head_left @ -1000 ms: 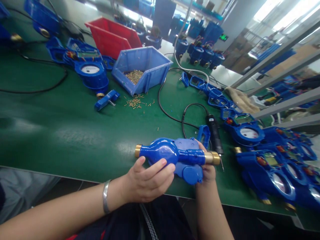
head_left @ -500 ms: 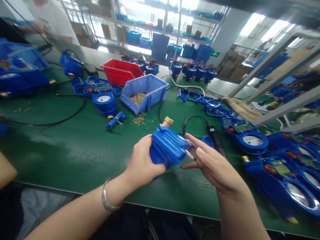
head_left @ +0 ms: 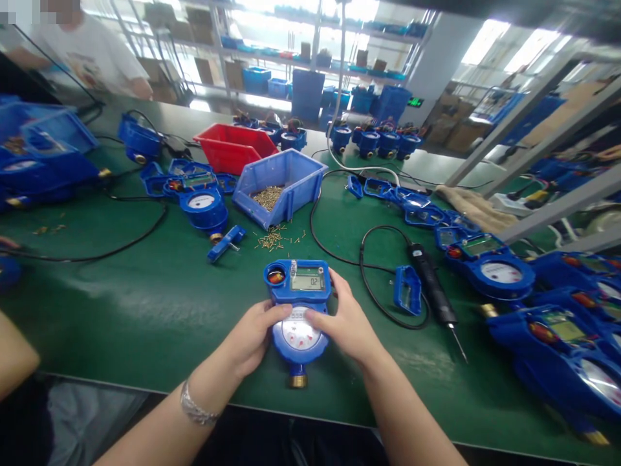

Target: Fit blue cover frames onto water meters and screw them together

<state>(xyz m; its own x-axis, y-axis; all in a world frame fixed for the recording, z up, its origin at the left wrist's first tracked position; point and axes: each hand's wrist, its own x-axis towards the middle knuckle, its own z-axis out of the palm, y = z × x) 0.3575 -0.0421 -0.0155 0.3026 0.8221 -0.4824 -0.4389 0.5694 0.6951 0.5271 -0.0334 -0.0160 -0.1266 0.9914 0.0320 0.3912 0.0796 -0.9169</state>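
A blue water meter (head_left: pixel 301 349) faces up on the green bench in front of me, its small display and round dial showing and a brass fitting toward me. My left hand (head_left: pixel 252 333) grips its left side, thumb over the dial. On the other side my right hand (head_left: pixel 347 317) is closed round it, thumb also at the dial. To the right lie a small blue cover (head_left: pixel 407 290) and a black electric screwdriver (head_left: pixel 433 285) with its cord. Brass screws (head_left: pixel 272 239) are scattered beyond the meter.
Behind the screws stands a blue bin (head_left: pixel 303 188) holding more of them, beside a red bin (head_left: pixel 233 147). Several open water meters (head_left: pixel 499 270) line the right side. Another blue cover (head_left: pixel 227 244) lies left. A person (head_left: pixel 92 55) is across the bench.
The meter has gone from tilted in my left hand to lying face up nearer to me. My right hand has moved from its side to close round it.
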